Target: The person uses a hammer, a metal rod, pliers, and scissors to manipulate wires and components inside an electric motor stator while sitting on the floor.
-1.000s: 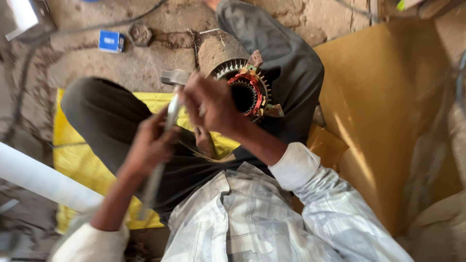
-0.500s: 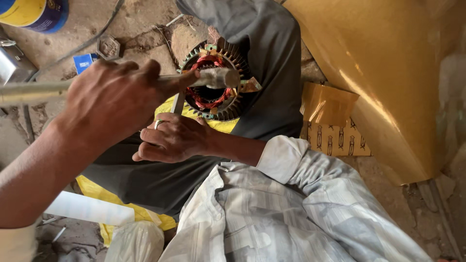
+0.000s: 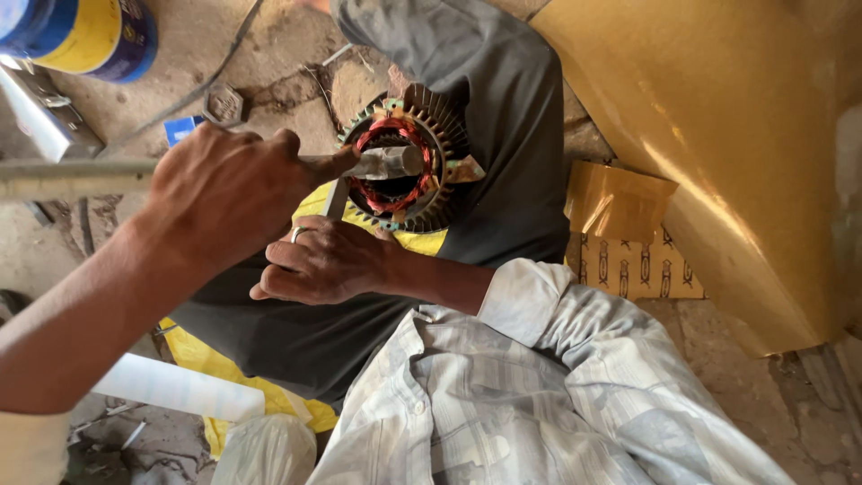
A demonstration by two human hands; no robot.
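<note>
A round motor stator [image 3: 429, 121] with reddish copper windings and a toothed metal rim rests against my dark trouser leg [image 3: 503, 135]. My left hand [image 3: 224, 193] grips a hammer by its long pale handle [image 3: 63, 178], and the metal hammer head [image 3: 388, 162] lies across the stator's opening. Just below, my right hand [image 3: 323, 265] is closed around a flat metal tool [image 3: 334, 198] whose tip points up at the stator's lower left rim. A ring shows on one finger of that hand.
A blue and yellow can [image 3: 81, 36] stands top left, with a metal bar [image 3: 45, 112], a hex nut [image 3: 224, 103] and a small blue box [image 3: 180, 130] on the dusty floor. A large golden sheet [image 3: 718, 135] fills the right. White pipe [image 3: 180, 391] and yellow sheet [image 3: 206, 359] lie under my leg.
My left hand has swung the hammer up from beside my lap, and its head now lies over the stator. My right hand has dropped from the stator to just below it.
</note>
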